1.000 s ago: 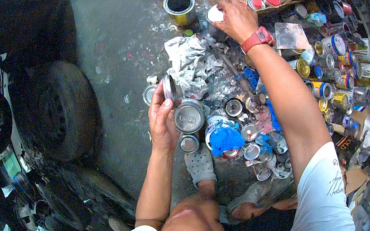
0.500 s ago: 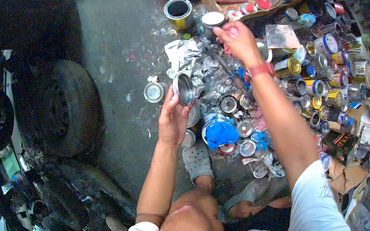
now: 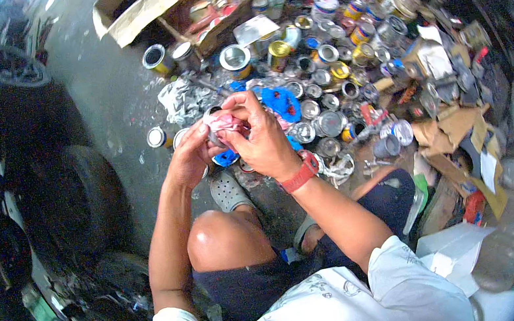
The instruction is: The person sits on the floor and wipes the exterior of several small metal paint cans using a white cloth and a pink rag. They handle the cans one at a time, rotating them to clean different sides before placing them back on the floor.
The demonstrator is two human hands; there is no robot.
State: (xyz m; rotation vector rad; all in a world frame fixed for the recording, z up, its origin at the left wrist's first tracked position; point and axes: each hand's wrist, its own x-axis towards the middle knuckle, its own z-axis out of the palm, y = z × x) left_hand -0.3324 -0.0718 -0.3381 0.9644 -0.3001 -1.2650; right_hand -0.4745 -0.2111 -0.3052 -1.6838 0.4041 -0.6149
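In front of my knee, my left hand (image 3: 188,156) holds a small round metal tin (image 3: 212,110), mostly hidden by a crumpled pink-and-white rag (image 3: 225,123). My right hand (image 3: 260,140), with a red band at its wrist, pinches the rag against the tin. Just right of my fingers lies a crumpled blue cloth (image 3: 282,105). White crumpled paper or cloth (image 3: 177,103) lies beyond my left hand. Farther off stand a dark-filled open can (image 3: 157,60), a can with a whitish top (image 3: 184,53) and a wide open can (image 3: 235,61).
Many paint cans and tins (image 3: 340,70) crowd the floor at the right. A cardboard box (image 3: 139,15) with items inside stands at the far side. Torn cardboard (image 3: 458,130) lies at the right. A car tyre (image 3: 92,192) is at the left.
The view has swung to the right. My right hand has come back from beside the white-topped can to my left hand, and a pink-and-white rag is now pressed on the tin.
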